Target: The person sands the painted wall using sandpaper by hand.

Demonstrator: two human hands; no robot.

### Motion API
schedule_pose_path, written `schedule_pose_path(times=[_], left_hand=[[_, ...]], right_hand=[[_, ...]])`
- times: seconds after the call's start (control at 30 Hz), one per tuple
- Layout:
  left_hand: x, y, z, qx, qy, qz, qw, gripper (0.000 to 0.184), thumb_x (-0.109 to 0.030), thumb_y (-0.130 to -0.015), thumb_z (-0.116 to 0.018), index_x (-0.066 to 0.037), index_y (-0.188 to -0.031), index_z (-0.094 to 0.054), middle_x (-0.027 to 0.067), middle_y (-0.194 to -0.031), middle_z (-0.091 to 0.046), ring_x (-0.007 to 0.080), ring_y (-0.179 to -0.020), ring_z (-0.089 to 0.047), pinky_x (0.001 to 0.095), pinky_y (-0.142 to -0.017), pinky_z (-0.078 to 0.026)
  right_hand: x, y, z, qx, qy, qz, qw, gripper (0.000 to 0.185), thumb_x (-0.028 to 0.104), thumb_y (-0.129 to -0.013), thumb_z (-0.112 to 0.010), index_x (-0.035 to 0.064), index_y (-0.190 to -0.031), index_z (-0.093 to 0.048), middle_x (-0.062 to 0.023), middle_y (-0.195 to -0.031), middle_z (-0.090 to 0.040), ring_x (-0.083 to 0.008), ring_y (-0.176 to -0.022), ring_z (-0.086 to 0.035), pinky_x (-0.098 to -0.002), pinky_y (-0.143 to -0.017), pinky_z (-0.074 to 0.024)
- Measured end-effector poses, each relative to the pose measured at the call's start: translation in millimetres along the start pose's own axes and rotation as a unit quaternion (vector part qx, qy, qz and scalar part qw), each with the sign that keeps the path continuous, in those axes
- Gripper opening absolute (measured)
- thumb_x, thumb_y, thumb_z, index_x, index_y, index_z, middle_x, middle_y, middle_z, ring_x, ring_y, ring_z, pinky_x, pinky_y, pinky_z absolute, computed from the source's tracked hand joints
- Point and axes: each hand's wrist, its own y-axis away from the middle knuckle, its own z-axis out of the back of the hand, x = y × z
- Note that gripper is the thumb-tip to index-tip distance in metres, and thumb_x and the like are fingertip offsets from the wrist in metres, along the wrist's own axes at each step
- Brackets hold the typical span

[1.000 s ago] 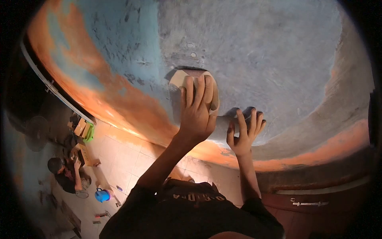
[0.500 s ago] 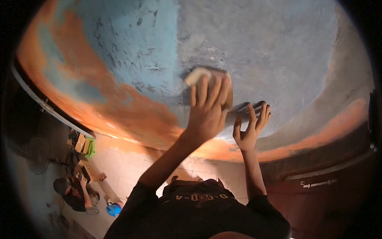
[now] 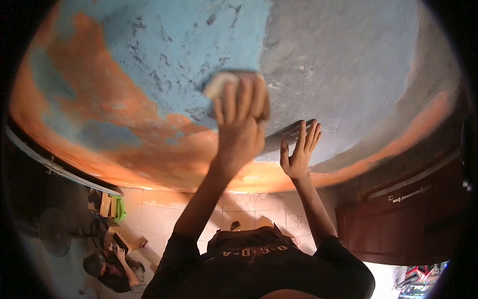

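My left hand (image 3: 241, 117) presses a beige and brownish pad (image 3: 221, 85) against the wall, its fingers laid over it; pad and fingers are blurred. Under the pad the blue paint (image 3: 184, 42) with dark specks meets the grey wall surface (image 3: 348, 55). To the right, my right hand (image 3: 301, 149) is held up with its fingertips at the grey surface, thumb apart from the fingers, holding nothing. Its shadow falls on the wall to its left.
Orange paint (image 3: 144, 164) runs along the lower wall. At lower left a person (image 3: 112, 269) sits by a cardboard box (image 3: 121, 238), near a fan (image 3: 55, 232) and a green bag (image 3: 120, 208). A dark red door (image 3: 388, 224) stands at lower right.
The view has shifted. My left hand and the pad have moved left from the grey surface onto the blue paint. My right hand has also moved left along the wall.
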Motion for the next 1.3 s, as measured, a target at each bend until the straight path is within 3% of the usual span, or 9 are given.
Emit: schedule_pose_path(times=[0.07,0.1,0.27,0.4,0.57,0.77,0.97,1.1,1.3], left_hand=[[18,-15,25,-0.096,0.043,0.033,0.994,0.063,-0.031,-0.101,-0.045,-0.004,-0.154,-0.023,0.0239,-0.160,-0.012,0.0512,-0.145,-0.007,0.0627,-0.114,-0.002],[24,-17,22,-0.164,0.014,0.019,0.986,0.075,-0.021,-0.088,-0.059,-0.004,-0.153,-0.026,0.0223,-0.158,-0.021,0.0500,-0.142,-0.016,0.0634,-0.112,-0.009],[6,62,-53,0.024,0.034,-0.038,0.998,0.062,-0.030,-0.098,-0.049,-0.007,-0.152,-0.030,0.0221,-0.154,-0.026,0.0489,-0.141,-0.019,0.0649,-0.111,-0.009],[16,37,-25,0.027,0.039,-0.027,0.999,0.061,-0.031,-0.098,-0.046,-0.007,-0.152,-0.030,0.0210,-0.154,-0.029,0.0494,-0.141,-0.019,0.0653,-0.110,-0.012],[40,-3,18,-0.141,0.004,0.005,0.990,0.073,-0.023,-0.086,-0.059,-0.007,-0.152,-0.032,0.0179,-0.153,-0.032,0.0441,-0.142,-0.023,0.0627,-0.112,-0.009],[32,60,-31,-0.014,0.022,-0.021,0.999,0.068,-0.025,-0.089,-0.056,-0.005,-0.150,-0.034,0.0184,-0.153,-0.032,0.0438,-0.141,-0.025,0.0637,-0.111,-0.011],[54,17,0,-0.179,0.007,0.079,0.981,0.065,-0.033,-0.095,-0.052,-0.002,-0.148,-0.035,0.0226,-0.153,-0.028,0.0523,-0.140,-0.017,0.0648,-0.110,-0.012],[15,92,-72,-0.056,0.069,0.009,0.996,0.059,-0.019,-0.086,-0.064,0.000,-0.138,-0.044,0.0198,-0.129,-0.040,0.0428,-0.121,-0.033,0.0601,-0.104,-0.023],[54,43,-26,-0.120,0.026,0.078,0.989,0.070,-0.032,-0.094,-0.054,0.002,-0.150,-0.027,0.0262,-0.151,-0.025,0.0489,-0.135,-0.021,0.0613,-0.109,-0.012]], right_hand=[[6,0,-1,-0.009,-0.015,-0.023,1.000,0.069,0.028,-0.094,-0.054,-0.0034,-0.150,-0.028,-0.0350,-0.155,-0.016,-0.0517,-0.145,-0.009,-0.0646,-0.113,-0.0055],[8,0,-2,-0.009,-0.011,-0.027,1.000,0.069,0.028,-0.094,-0.054,-0.0034,-0.150,-0.028,-0.0350,-0.155,-0.016,-0.0517,-0.145,-0.009,-0.0646,-0.113,-0.0055],[28,2,-5,0.018,-0.007,-0.033,0.999,0.068,0.029,-0.094,-0.053,-0.0020,-0.150,-0.028,-0.0352,-0.155,-0.015,-0.0522,-0.144,-0.010,-0.0640,-0.114,-0.0068],[22,-28,-18,-0.018,0.063,0.043,0.997,0.062,0.031,-0.094,-0.052,0.0050,-0.148,-0.038,-0.0296,-0.156,-0.021,-0.0496,-0.145,-0.013,-0.0635,-0.114,-0.0027],[23,-67,-29,-0.097,0.098,0.076,0.988,0.056,0.034,-0.096,-0.047,0.0073,-0.145,-0.046,-0.0283,-0.154,-0.028,-0.0472,-0.145,-0.016,-0.0633,-0.114,0.0039],[18,-64,-40,-0.113,0.118,0.088,0.983,0.054,0.038,-0.099,-0.041,0.0083,-0.144,-0.048,-0.0265,-0.152,-0.034,-0.0457,-0.145,-0.019,-0.0628,-0.114,0.0044],[14,-57,-45,-0.109,0.104,0.088,0.985,0.053,0.038,-0.099,-0.041,0.0094,-0.143,-0.049,-0.0228,-0.152,-0.036,-0.0443,-0.145,-0.021,-0.0614,-0.114,0.0026],[8,-43,-49,-0.102,0.116,0.079,0.985,0.052,0.037,-0.099,-0.041,0.0111,-0.143,-0.050,-0.0215,-0.153,-0.035,-0.0430,-0.146,-0.018,-0.0608,-0.115,0.0026],[-10,-20,-55,-0.085,0.123,0.095,0.984,0.050,0.034,-0.098,-0.042,0.0099,-0.141,-0.052,-0.0233,-0.155,-0.030,-0.0427,-0.148,-0.012,-0.0609,-0.115,0.0041]])
